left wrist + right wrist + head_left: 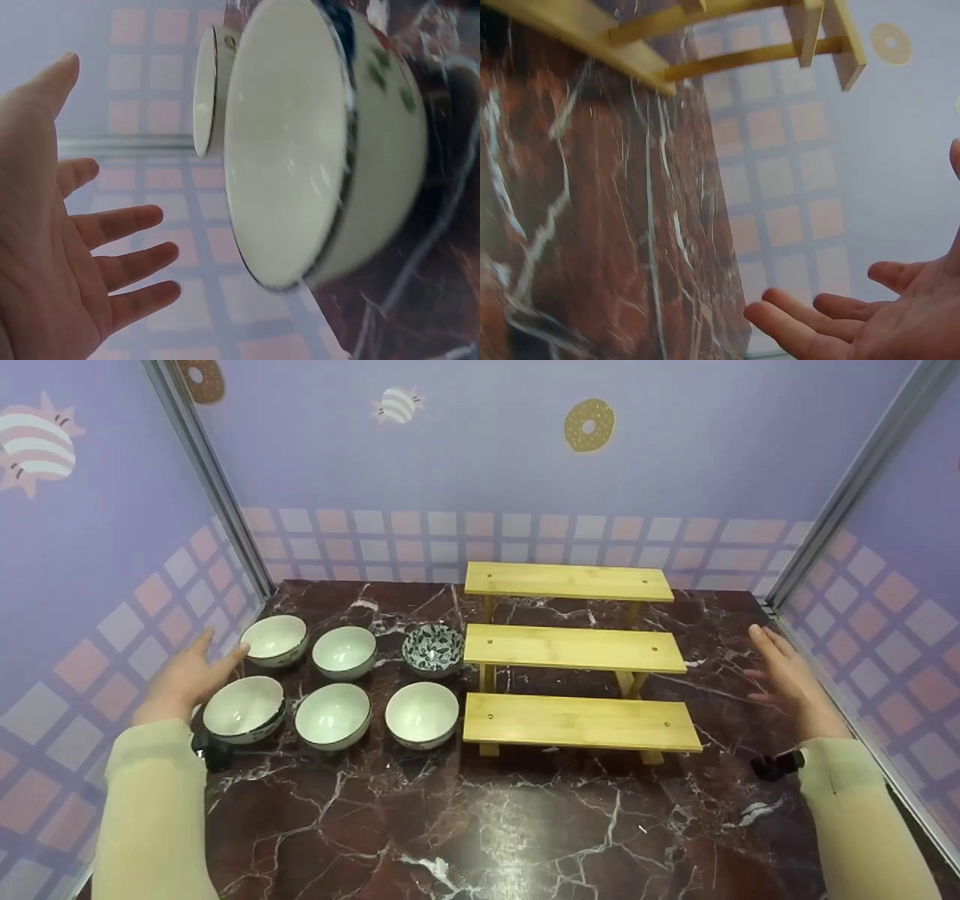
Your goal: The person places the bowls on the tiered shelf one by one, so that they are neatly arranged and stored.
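My left hand [187,679], fingers spread and holding nothing, hovers at the left beside two white bowls. The nearer of these, a dark-rimmed bowl [292,150], shows leaf decoration outside in the left wrist view; the farther bowl [275,640] stands behind it. Four-sided rows continue rightward with a pale green bowl [345,651], another pale green bowl [333,715], a cream bowl [422,714] and a dark leaf-patterned bowl [433,649]. At the far right, my right hand [784,682] is also spread and holds nothing, apart from the three-step wooden stand [581,721].
The stand's middle step [574,647] and top step [568,581] rise toward the back wall [495,457]. Side walls with metal corner posts [217,480] enclose the dark red marbled table [450,832]. A small white speck [642,829] lies at the front right.
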`<state>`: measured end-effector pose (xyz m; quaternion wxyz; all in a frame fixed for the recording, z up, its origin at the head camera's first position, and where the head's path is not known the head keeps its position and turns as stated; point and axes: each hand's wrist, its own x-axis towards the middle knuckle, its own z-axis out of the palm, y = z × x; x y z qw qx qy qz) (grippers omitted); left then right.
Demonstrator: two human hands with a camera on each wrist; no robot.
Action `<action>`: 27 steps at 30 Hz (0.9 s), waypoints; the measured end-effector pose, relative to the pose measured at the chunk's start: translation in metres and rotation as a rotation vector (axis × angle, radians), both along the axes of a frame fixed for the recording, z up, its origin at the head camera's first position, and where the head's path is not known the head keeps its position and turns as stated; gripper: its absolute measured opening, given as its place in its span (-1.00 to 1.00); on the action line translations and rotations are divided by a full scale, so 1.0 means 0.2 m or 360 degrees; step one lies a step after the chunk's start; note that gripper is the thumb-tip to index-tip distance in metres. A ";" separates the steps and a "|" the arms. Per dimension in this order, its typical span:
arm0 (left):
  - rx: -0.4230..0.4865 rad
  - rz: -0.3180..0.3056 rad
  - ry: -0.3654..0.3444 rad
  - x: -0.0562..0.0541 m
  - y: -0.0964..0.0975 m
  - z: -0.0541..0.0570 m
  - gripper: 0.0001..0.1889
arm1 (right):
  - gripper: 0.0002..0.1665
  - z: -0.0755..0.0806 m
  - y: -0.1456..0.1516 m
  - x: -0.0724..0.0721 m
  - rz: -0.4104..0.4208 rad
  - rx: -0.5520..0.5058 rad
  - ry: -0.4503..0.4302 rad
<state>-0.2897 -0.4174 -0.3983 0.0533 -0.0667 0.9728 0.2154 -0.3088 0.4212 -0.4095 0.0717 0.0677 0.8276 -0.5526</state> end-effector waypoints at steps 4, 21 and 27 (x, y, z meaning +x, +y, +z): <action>0.0101 0.0050 -0.0020 0.05 -0.06 -0.04 0.05 | 0.12 -0.03 0.00 0.05 0.0107 -0.0272 -0.0094; 0.1107 0.0245 -0.0286 0.23 -0.15 -0.25 0.01 | -0.15 -0.21 -0.07 0.20 0.0587 -0.0730 -0.0121; 0.1316 0.0212 -0.0334 0.27 -0.15 -0.35 0.02 | -0.26 -0.26 -0.10 0.22 0.0666 -0.0818 -0.0155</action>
